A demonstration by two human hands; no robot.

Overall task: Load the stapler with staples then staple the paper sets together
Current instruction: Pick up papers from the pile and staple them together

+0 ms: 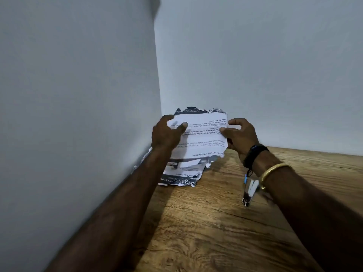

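Note:
A set of torn printed paper sheets (204, 132) is held upright above the wooden table, in the corner by the walls. My left hand (167, 134) grips its left edge, thumb across the front. At the sheets' right edge, my right hand (240, 135) pinches them between thumb and fingers. More torn printed papers (182, 171) lie flat on the table below the held set. A small metal stapler (249, 191) with a white top lies on the table under my right wrist, untouched.
The wooden table (216, 222) fits into a corner of two plain grey walls (78, 95), one close on the left and one behind. My right wrist carries a black band and a gold bangle (273, 169).

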